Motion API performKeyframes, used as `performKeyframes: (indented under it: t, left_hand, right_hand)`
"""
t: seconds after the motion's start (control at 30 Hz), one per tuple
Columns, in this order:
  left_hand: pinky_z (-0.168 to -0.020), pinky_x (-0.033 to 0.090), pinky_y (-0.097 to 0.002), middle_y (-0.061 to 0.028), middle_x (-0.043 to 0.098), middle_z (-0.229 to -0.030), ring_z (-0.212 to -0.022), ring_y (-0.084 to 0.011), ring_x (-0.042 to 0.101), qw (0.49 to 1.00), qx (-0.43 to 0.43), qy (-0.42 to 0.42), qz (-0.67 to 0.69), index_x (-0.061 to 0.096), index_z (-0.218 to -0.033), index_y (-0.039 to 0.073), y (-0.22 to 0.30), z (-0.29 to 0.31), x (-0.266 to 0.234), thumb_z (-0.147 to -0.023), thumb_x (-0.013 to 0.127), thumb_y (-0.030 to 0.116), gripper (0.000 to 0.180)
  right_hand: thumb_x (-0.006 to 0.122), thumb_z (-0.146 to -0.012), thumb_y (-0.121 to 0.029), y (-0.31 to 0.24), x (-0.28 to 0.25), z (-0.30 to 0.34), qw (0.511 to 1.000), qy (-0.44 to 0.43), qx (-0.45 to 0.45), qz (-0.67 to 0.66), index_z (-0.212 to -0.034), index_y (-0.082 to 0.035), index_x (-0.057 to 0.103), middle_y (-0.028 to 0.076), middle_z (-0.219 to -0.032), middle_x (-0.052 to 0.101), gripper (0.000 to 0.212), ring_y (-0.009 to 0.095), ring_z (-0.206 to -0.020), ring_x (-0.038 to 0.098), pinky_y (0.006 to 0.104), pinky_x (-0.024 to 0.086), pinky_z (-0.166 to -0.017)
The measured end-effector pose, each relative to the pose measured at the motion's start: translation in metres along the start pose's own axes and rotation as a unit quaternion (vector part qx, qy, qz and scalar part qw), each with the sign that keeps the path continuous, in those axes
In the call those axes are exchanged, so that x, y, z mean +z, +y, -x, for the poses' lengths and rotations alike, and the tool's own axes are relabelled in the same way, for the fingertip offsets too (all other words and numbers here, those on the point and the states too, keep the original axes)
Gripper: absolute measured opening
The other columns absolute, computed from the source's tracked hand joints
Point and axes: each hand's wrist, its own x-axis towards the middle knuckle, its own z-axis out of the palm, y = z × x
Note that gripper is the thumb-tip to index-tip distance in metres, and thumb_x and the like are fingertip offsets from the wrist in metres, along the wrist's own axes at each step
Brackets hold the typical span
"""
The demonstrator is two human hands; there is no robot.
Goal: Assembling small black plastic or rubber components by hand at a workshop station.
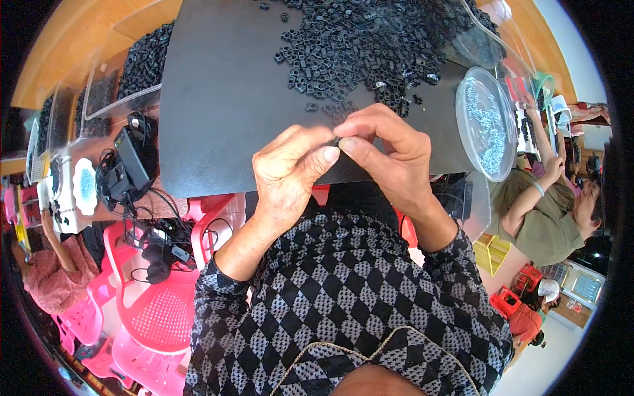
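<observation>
My left hand (290, 168) and my right hand (389, 148) meet over the near edge of the dark table (218, 105). Thumb and fingers of each are pinched together, tip against tip. Between them shows a bit of a small black plastic part (336, 141), mostly hidden by the fingertips. Beyond my hands spreads a large heap of small black plastic parts (363, 49), with a few loose ones at its near edge. To the right of the heap stands a round clear tray (463, 125) with many small shiny metal pieces (487, 122) in it.
Clear bins of black parts (145, 63) stand at the left. Beside them lie a black power adapter (132, 155) and tangled cables. A pink chair (158, 303) is at the lower left. One person (548, 211) works at the right, another (63, 270) at the far left.
</observation>
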Motion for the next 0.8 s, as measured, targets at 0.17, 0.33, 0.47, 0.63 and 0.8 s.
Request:
performKeyframes:
  t: [0.17,0.33,0.47,0.63,0.8]
  left_hand:
    - [-0.061,0.045,-0.0261,-0.0051,0.06,-0.076,-0.068,-0.0133,0.056,1.0,-0.007,-0.009,-0.011,0.069,-0.094,0.0,0.002,-0.001,-0.002,-0.081,0.073,0.01,0.017]
    - [-0.062,0.045,-0.027,-0.0062,0.06,-0.077,-0.068,-0.015,0.057,0.999,0.007,-0.015,-0.034,0.069,-0.095,0.0,0.003,-0.001,-0.001,-0.08,0.073,0.008,0.018]
    - [-0.064,0.043,-0.0225,-0.0023,0.06,-0.08,-0.072,-0.0099,0.053,0.999,-0.002,-0.016,-0.034,0.069,-0.095,-0.003,0.007,-0.001,-0.001,-0.078,0.074,0.005,0.019]
    - [-0.064,0.044,-0.0224,-0.0026,0.061,-0.081,-0.072,-0.0103,0.054,0.999,-0.016,-0.009,-0.029,0.069,-0.096,-0.002,0.007,0.001,-0.002,-0.078,0.074,0.004,0.02]
    - [-0.063,0.045,-0.0232,-0.003,0.062,-0.08,-0.072,-0.0106,0.056,0.997,0.026,-0.026,-0.074,0.069,-0.095,-0.003,0.007,-0.001,-0.005,-0.078,0.073,0.004,0.019]
  right_hand:
    - [0.067,-0.08,-0.001,-0.007,-0.003,-0.001,0.999,-0.012,0.022,0.047,-0.092,-0.002,0.067,0.004,-0.084,0.061,0.012,0.012,-0.075,0.057,0.0246,0.047,-0.062]
    - [0.067,-0.08,-0.002,-0.007,-0.006,-0.002,0.994,-0.039,-0.009,0.105,-0.093,-0.001,0.066,0.005,-0.079,0.061,0.013,0.012,-0.071,0.057,0.0247,0.047,-0.06]
    - [0.068,-0.081,-0.004,-0.006,-0.004,0.0,0.997,-0.008,0.044,0.061,-0.093,-0.001,0.066,0.005,-0.081,0.062,0.013,0.009,-0.067,0.058,0.0235,0.047,-0.058]
    - [0.068,-0.083,-0.006,-0.009,-0.004,0.0,0.996,-0.017,0.07,0.045,-0.094,-0.001,0.065,0.003,-0.081,0.063,0.013,0.006,-0.067,0.056,0.0221,0.046,-0.058]
    - [0.067,-0.085,-0.006,-0.015,-0.007,-0.003,0.981,-0.058,0.183,0.016,-0.097,0.001,0.067,0.001,-0.089,0.066,0.014,0.007,-0.082,0.06,0.0225,0.048,-0.074]
